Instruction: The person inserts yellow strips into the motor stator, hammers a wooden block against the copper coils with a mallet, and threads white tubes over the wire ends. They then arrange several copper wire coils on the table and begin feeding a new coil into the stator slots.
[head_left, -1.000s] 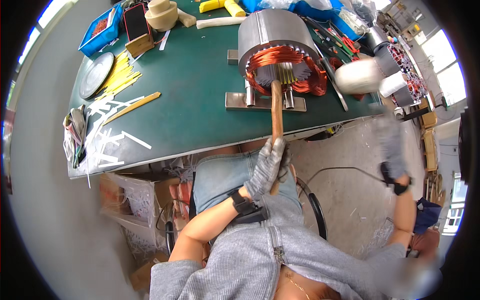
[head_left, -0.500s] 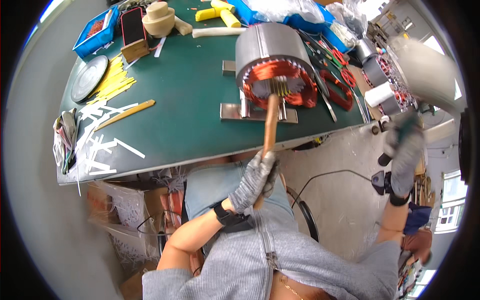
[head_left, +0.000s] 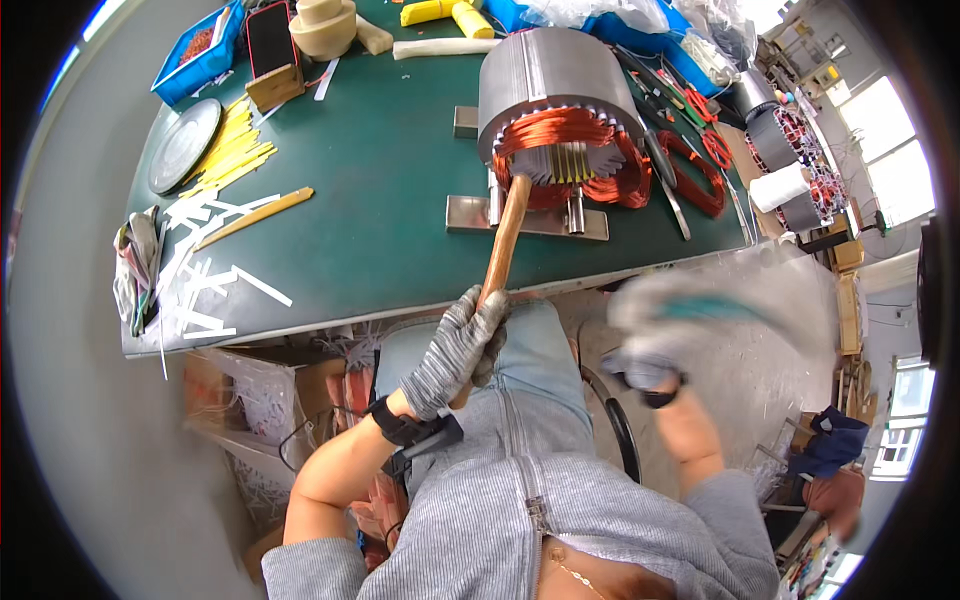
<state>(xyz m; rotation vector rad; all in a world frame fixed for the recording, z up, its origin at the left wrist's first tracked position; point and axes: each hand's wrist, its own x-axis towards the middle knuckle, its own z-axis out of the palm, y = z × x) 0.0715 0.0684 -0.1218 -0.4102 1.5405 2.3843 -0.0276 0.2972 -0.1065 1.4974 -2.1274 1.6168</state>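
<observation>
My left hand [head_left: 452,352], in a grey knit glove, is closed around a long wooden stick [head_left: 505,240]. The stick slants up and away, its far tip at the lower left of the opening of a motor stator [head_left: 560,80]. Copper windings [head_left: 555,128] ring that opening, and yellow strips show inside. Smeared by motion, my right hand [head_left: 642,368] grips a mallet-like tool [head_left: 720,310] with a pale bulk and a teal streak; its exact shape is blurred. That tool is in the air off the table's front edge, apart from the stick.
The stator rests on metal supports [head_left: 525,218] on the green table [head_left: 370,210]. Paper strips [head_left: 210,290], yellow strips [head_left: 230,155] and a round grey disc [head_left: 186,147] lie left. Red-handled scissors [head_left: 715,148] and other tools lie right. Another wound stator [head_left: 775,140] stands beyond.
My right hand has swung leftward with the pale tool, from far right to near the table's front edge. The stick's near end and my left hand have shifted left, tilting the stick more.
</observation>
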